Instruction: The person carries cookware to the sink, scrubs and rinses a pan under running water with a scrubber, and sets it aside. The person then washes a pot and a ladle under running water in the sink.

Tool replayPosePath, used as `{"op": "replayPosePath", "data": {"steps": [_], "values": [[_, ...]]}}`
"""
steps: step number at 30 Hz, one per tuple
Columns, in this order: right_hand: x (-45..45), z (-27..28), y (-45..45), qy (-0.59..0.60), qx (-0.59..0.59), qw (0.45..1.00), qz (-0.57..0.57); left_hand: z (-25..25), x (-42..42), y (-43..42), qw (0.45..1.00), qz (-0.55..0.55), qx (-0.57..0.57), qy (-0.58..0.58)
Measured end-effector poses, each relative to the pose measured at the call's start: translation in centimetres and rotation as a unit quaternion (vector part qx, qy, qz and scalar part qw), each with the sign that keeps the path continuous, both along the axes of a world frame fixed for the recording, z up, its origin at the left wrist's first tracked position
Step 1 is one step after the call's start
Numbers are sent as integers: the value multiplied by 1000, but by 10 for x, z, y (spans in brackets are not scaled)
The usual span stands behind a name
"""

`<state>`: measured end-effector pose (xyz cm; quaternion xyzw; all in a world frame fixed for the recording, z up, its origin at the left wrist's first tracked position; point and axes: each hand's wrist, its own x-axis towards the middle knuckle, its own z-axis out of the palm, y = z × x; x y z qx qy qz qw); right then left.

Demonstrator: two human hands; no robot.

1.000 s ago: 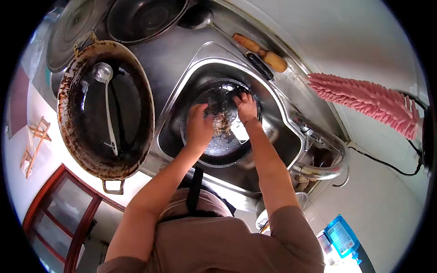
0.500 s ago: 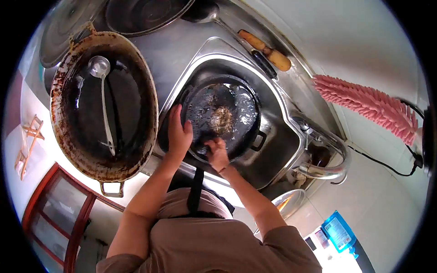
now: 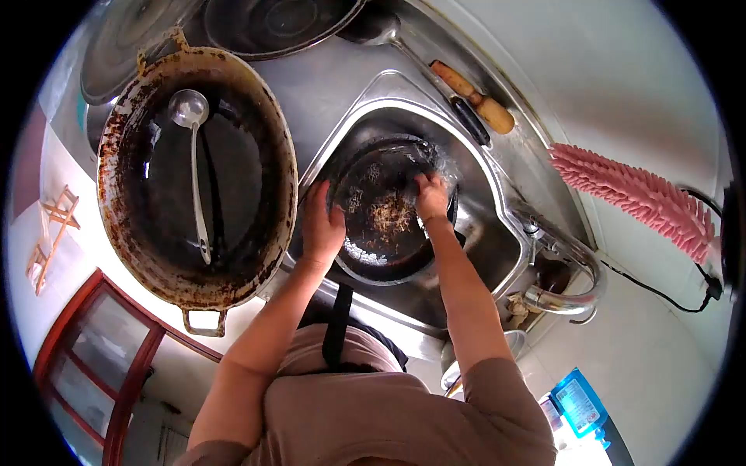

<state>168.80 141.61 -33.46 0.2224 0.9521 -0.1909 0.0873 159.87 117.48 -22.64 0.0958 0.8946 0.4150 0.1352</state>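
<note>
A round black pan [image 3: 381, 260] lies in the steel sink [image 3: 497, 260], wet and foamy, with a brownish patch near its middle. My left hand [image 3: 322, 231] grips the pan's left rim, thumb on the inner side and fingers along the outside. Inside the pan, near its right edge, my right hand [image 3: 432, 200] is closed and pressed down against the surface. What sits under those fingers is hidden. Part of the pan's right handle shows beyond my right wrist.
Left of the sink stands a large stained oval pot [image 3: 116, 194] holding a ladle [image 3: 194, 155]. Behind lie a dark lid [image 3: 284, 23], a spatula [image 3: 404, 50] and a wooden-handled tool [image 3: 474, 97]. At right are the faucet [image 3: 575, 264] and a pink duster [image 3: 629, 190].
My right hand has moved from the pan's near edge to its far right side. My left hand remains at the left rim. The whole view has shifted slightly.
</note>
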Motion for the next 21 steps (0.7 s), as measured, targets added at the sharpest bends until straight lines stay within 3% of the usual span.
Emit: {"op": "replayPosePath", "data": {"steps": [1,2,6,7,8,9,10,12,15,16,17,21], "values": [[20,5,-1,32,36,998,32,0,0,0,1000,1,13,-5],[36,17,-11,-11,22,1000,2,-1,-1,-1,1000,2,25,-9],[93,20,-70,24,-28,999,-15,-1,0,0,1000,-3,15,-15],[102,5,-97,38,-158,967,-196,-1,-1,1,1000,-3,12,0],[86,32,-114,35,-55,998,5,0,-1,1,1000,-3,6,15],[65,58,-129,-12,-149,989,9,0,0,1,1000,-4,4,13],[41,70,-138,-20,-167,984,56,0,0,1,1000,1,6,8],[-3,67,-142,45,-191,976,96,1,-2,1,1000,2,3,6],[-51,24,-104,140,-83,973,166,3,-5,2,1000,-8,5,-4],[-64,12,-85,132,-125,978,107,5,-4,4,1000,-2,-5,-3],[-79,30,-61,62,2,977,204,6,-3,4,1000,5,-15,-4],[-47,24,0,-38,72,985,154,1,-2,5,1000,14,1,-18]]}}
